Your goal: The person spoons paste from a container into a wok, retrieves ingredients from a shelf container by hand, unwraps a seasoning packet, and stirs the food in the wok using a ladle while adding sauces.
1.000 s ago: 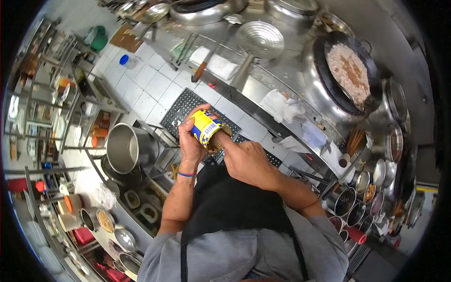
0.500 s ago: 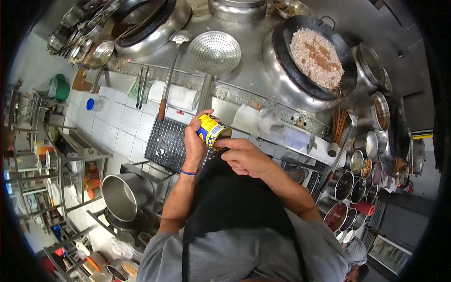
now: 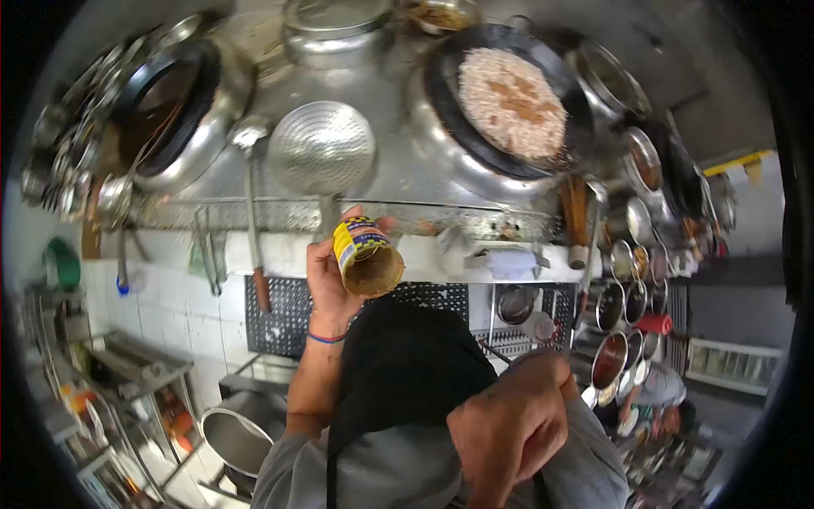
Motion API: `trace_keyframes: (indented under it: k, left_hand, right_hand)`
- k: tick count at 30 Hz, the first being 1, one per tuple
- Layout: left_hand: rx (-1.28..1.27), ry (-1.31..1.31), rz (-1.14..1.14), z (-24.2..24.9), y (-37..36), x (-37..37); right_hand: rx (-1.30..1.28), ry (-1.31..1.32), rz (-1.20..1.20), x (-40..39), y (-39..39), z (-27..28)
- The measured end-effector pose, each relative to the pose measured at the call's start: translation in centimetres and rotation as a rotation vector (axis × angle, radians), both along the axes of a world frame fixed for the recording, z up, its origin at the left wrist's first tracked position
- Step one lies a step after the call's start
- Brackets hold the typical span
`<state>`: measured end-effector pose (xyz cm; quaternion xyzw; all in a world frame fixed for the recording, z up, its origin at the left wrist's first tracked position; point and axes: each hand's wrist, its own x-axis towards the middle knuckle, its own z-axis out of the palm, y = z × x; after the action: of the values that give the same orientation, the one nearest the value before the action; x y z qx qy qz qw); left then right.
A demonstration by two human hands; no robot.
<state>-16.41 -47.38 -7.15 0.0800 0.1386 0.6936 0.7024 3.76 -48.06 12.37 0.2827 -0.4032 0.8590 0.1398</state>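
"What is crowding the space around the hands?"
"A skimmer is lying on the steel range, and the left hand is partly blocking its handle. Off to the right, a wok is holding pale food with brown patches on top."
"And what are the hands doing?"
"The left one is closing its fingers around a yellow-and-blue can in front of the range's near edge, the open mouth tilting toward the camera (brown residue is coating the inside). The right hand is hanging well apart from it, fingers curling in and covering part of the grey shirt; I can't tell whether it is gripping anything."
"How many of each are you counting?"
"One can, one skimmer, one long ladle, one pair of tongs, and two woks, the second wok sitting at the left."
"And the room?"
"White tiles are covering the floor, a black perforated mat is lying by the range, and another person is appearing at the lower right."
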Motion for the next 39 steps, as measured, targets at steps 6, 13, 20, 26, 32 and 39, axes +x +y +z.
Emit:
trace_keyframes:
  k: [6, 13, 20, 26, 32, 39]
  left_hand:
    - [0.064, -0.043, -0.186, 2.4, 3.4, 3.8]
    - [-0.182, -0.271, -0.389, 3.7, 6.0, 10.1]
    - [-0.412, -0.147, -0.509, 2.6, 7.4, 19.2]
    - [-0.348, -0.036, -0.546, 1.5, 10.7, 25.9]
    - [-0.411, 0.377, -0.323, 1.3, 12.6, 31.3]
    - [-0.319, 0.430, -0.407, 0.1, 14.8, 32.3]
  right_hand:
    - [0.121, 0.001, -0.212, 2.2, 0.3, -0.5]
    - [0.170, -0.071, -0.461, 9.9, 2.6, -3.2]
    - [0.434, -1.088, -1.204, 21.1, 3.1, -5.3]
    - [0.458, -0.990, -1.316, 28.6, 6.1, -8.6]
    - [0.599, -1.095, -1.251, 31.4, 9.0, -10.7]
    - [0.664, -1.298, -1.246, 28.9, 10.6, -16.4]
